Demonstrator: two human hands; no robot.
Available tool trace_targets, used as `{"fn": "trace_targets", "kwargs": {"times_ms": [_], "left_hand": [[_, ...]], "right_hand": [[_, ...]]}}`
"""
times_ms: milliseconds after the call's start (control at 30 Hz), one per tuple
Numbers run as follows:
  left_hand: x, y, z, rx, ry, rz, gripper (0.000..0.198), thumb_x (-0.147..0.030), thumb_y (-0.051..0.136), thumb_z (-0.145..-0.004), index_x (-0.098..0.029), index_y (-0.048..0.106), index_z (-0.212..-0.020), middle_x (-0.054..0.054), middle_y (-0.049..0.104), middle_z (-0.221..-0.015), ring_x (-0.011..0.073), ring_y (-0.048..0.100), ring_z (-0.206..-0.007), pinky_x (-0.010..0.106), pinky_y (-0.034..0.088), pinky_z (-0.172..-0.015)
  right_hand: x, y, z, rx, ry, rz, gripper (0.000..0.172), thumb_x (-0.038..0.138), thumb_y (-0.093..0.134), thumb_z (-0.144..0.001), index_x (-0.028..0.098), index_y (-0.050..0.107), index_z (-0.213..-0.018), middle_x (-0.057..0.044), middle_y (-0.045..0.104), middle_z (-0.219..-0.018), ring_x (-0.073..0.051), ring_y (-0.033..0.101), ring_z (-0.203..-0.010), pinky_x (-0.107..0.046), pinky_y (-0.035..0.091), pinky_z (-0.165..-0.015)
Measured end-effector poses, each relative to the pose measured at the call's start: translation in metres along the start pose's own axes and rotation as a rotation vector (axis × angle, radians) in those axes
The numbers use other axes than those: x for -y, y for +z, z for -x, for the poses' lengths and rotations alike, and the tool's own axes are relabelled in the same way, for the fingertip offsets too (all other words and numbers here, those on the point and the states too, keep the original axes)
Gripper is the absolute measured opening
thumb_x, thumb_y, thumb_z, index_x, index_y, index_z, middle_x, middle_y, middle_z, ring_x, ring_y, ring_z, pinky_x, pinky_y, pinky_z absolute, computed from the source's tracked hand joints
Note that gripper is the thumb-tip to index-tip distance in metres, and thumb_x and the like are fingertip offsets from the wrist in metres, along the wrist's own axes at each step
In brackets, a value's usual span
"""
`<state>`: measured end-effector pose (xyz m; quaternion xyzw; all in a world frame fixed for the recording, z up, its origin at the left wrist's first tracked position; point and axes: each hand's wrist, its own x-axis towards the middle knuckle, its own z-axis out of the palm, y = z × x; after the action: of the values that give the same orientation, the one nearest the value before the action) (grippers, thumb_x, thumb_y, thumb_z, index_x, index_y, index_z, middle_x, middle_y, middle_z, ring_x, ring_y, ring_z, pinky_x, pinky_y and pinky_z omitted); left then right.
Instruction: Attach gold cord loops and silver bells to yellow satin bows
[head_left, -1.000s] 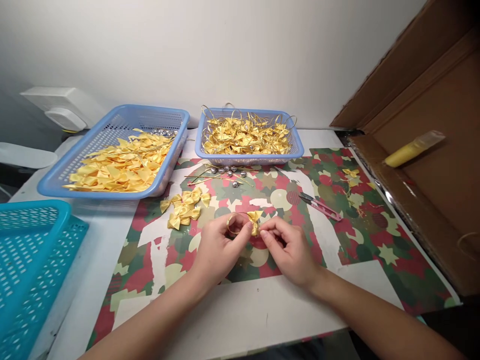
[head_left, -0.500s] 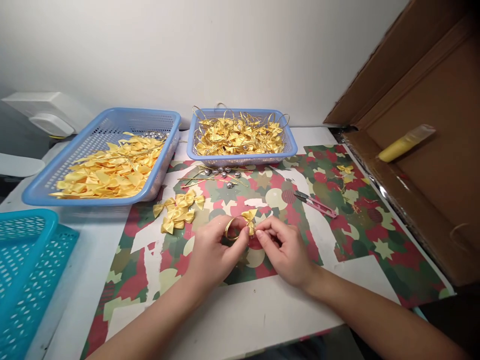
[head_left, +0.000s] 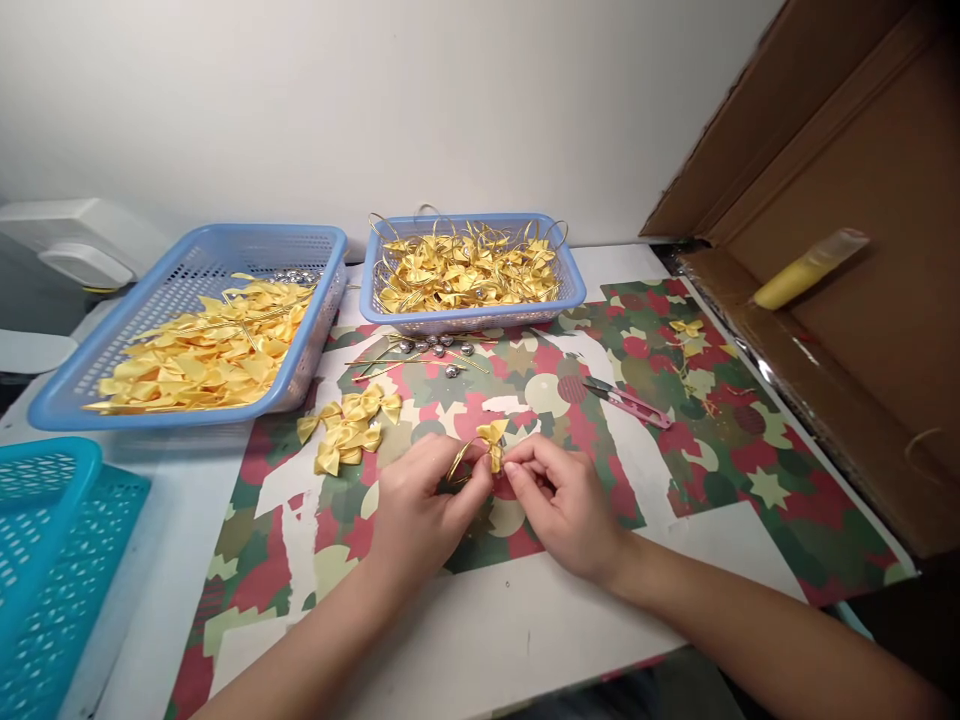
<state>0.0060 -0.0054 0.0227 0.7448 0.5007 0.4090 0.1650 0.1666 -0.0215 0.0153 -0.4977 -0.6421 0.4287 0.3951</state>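
Observation:
Between thumb and forefinger, my left hand pinches a yellow ribbon bow with a loop of gold wire at its left side. My right hand is closed in a pinch just right of the bow; whatever lies between its fingertips is too small to make out. Both hands are over the patterned paper. To their left lies a small pile of yellow bows. Beyond them are several silver bells and loose gold wires.
A blue basket of yellow bows stands at left, another blue basket of wired bows at back. A teal basket is at near left. Pink-handled thread snips lie at right, before a cardboard wall with a yellow tube.
The wire loop has turned and looks narrower now. Both hands keep their pinches at the bow, with little movement. The whole view has shifted slightly.

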Motion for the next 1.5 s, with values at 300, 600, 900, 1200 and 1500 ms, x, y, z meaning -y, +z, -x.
{"fn": "trace_targets", "kwargs": {"times_ms": [300,600,900,1200,1500], "left_hand": [[-0.005,0.006,0.004,-0.02,-0.017,-0.067,0.02,-0.014,0.057,-0.081,-0.018,0.056,-0.061,-0.002,0.057,-0.055,0.0096,0.046,-0.051,0.021,0.038,-0.049],[-0.005,0.004,0.003,0.068,-0.264,0.074,0.02,-0.024,0.057,-0.083,-0.018,0.063,-0.065,0.001,0.066,-0.063,0.0107,0.05,-0.051,0.023,0.04,-0.051],[-0.002,0.001,-0.003,0.135,-0.715,0.672,0.016,-0.032,0.068,-0.078,-0.016,0.068,-0.078,0.001,0.066,-0.07,0.0115,0.059,-0.058,0.022,0.048,-0.056],[0.003,0.0,-0.006,0.182,-1.14,1.17,0.024,-0.031,0.083,-0.065,-0.015,0.067,-0.072,-0.001,0.062,-0.067,0.0073,0.058,-0.057,0.018,0.049,-0.058],[0.001,-0.002,-0.008,0.23,-1.138,1.195,0.024,-0.03,0.085,-0.062,-0.014,0.068,-0.069,0.0,0.06,-0.067,0.0071,0.054,-0.058,0.019,0.047,-0.058]], "right_hand": [[-0.005,0.012,0.006,-0.071,0.022,-0.036,0.013,0.02,0.045,-0.092,0.019,0.052,-0.081,0.004,0.05,-0.059,-0.008,0.04,-0.047,-0.022,0.029,-0.046],[0.002,0.003,-0.001,-0.043,0.083,-0.084,0.01,0.024,0.053,-0.088,0.018,0.057,-0.081,0.005,0.048,-0.054,-0.009,0.042,-0.048,-0.02,0.034,-0.045],[-0.001,-0.002,-0.004,-0.076,0.018,0.067,0.018,0.02,0.054,-0.088,0.017,0.06,-0.071,0.001,0.059,-0.058,-0.009,0.044,-0.048,-0.021,0.035,-0.046],[-0.005,-0.001,-0.002,-0.105,-0.136,0.179,0.017,0.013,0.052,-0.088,0.018,0.06,-0.075,0.001,0.06,-0.063,-0.01,0.048,-0.053,-0.022,0.037,-0.049],[-0.005,-0.002,-0.003,-0.106,-0.336,0.354,0.02,0.008,0.046,-0.09,0.018,0.06,-0.08,-0.001,0.056,-0.064,-0.012,0.051,-0.059,-0.025,0.04,-0.055]]}}
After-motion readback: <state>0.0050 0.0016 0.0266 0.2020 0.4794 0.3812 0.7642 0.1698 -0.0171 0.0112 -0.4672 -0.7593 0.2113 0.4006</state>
